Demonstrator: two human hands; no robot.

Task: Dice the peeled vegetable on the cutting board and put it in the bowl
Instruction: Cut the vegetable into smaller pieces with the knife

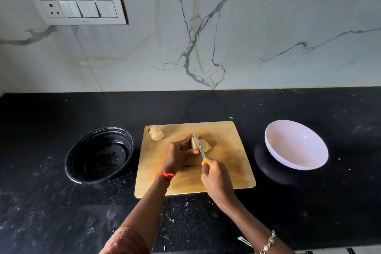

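Potato sits pinched under left hand fingertips, right hand gripping knife across it.

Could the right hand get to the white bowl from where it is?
Probably yes: the right hand holds the knife, but only bare board and counter lie between it and the white bowl.

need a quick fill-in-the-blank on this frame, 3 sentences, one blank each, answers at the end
1. The right hand grips a knife with a ____ handle.
2. The left hand steadies the peeled vegetable on the wooden ____.
3. The white bowl to the right of the board holds ____.

Answers: yellow; cutting board; nothing
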